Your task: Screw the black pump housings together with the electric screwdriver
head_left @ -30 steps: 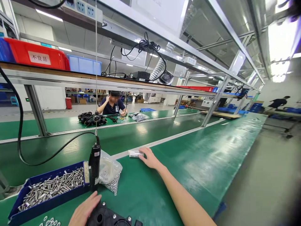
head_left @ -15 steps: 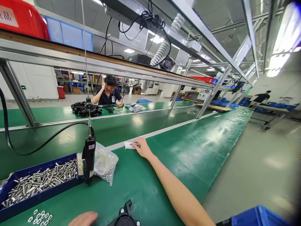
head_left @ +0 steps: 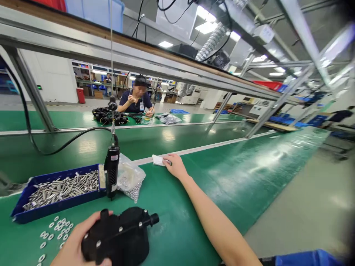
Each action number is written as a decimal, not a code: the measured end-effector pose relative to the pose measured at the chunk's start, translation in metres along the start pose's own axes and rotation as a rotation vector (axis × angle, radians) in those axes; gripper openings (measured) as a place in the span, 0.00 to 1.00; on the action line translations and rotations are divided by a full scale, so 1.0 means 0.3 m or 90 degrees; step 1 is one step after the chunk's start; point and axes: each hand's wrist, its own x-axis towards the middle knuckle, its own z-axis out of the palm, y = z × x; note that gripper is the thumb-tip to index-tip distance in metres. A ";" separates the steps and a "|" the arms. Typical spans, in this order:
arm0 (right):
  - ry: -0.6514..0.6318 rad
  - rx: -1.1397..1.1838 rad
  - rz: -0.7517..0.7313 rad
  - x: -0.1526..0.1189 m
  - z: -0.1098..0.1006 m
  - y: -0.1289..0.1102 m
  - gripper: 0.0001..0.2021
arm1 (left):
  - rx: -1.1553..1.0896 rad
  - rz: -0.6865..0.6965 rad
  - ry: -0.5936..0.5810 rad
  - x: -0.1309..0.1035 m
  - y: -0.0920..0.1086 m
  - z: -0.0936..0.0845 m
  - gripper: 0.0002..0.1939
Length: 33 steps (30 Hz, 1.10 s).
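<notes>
Toward seven o'clock, the left hand (head_left: 74,242) has its grip around a black case (head_left: 124,240) (screws (head_left: 120,229) showing); at one o'clock from it, the right hand (head_left: 176,167) touches a white packet (head_left: 158,160), its grip unclear.

Pale floor (head_left: 299,207), white wall (head_left: 57,75), metal-edged shelf (head_left: 83,48), lit ceiling panels (head_left: 206,28).
</notes>
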 end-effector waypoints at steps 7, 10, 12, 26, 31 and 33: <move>0.026 0.099 0.078 -0.005 -0.004 -0.035 0.05 | -0.051 -0.167 -0.112 0.078 0.093 -0.063 0.52; 0.034 0.164 0.167 -0.009 -0.010 -0.072 0.09 | -0.073 -0.169 -0.166 0.086 0.112 -0.063 0.51; 0.052 0.216 0.224 -0.011 -0.028 -0.112 0.14 | -0.088 -0.180 -0.159 0.082 0.120 -0.058 0.50; -0.422 0.704 0.263 -0.225 -0.255 -0.760 0.29 | -0.190 -0.174 -0.074 0.103 0.156 -0.075 0.41; -0.536 0.696 0.297 -0.257 -0.240 -0.809 0.30 | -0.083 -0.196 -0.038 0.095 0.165 -0.076 0.41; -0.534 0.694 0.310 -0.252 -0.228 -0.801 0.28 | -0.052 -0.200 -0.025 0.092 0.167 -0.078 0.40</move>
